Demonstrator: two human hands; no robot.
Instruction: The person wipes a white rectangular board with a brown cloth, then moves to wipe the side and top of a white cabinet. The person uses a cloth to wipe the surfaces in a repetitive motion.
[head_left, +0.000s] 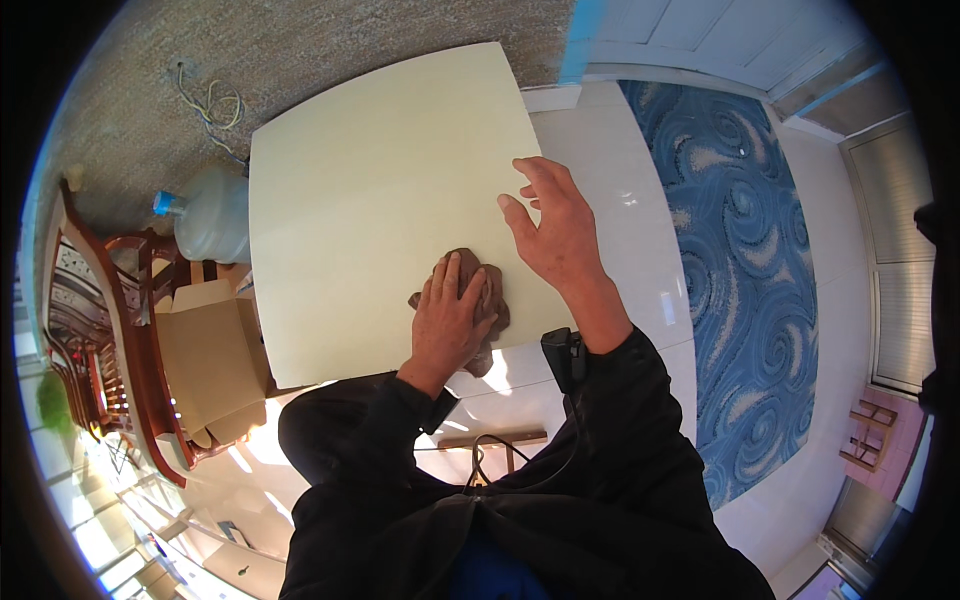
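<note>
My left hand (448, 311) lies palm down on a bunched brown cloth (491, 292) near the front edge of a pale cream tabletop (360, 202). Its fingers spread over the cloth and the thumb presses into the folds. A loose end of the cloth hangs over the table's front edge. Over the table's right edge is my right hand (556, 225), with nothing in it; its fingers are bent and the thumb stands apart. A black device (562, 352) is strapped at the right wrist, and a cable runs down from it.
A large water bottle (214, 214) and an open cardboard box (210, 352) stand left of the table, beside a carved wooden chair (124, 337). Coiled wires (217, 109) hang from the wall. A blue patterned rug (742, 285) lies on the floor at right.
</note>
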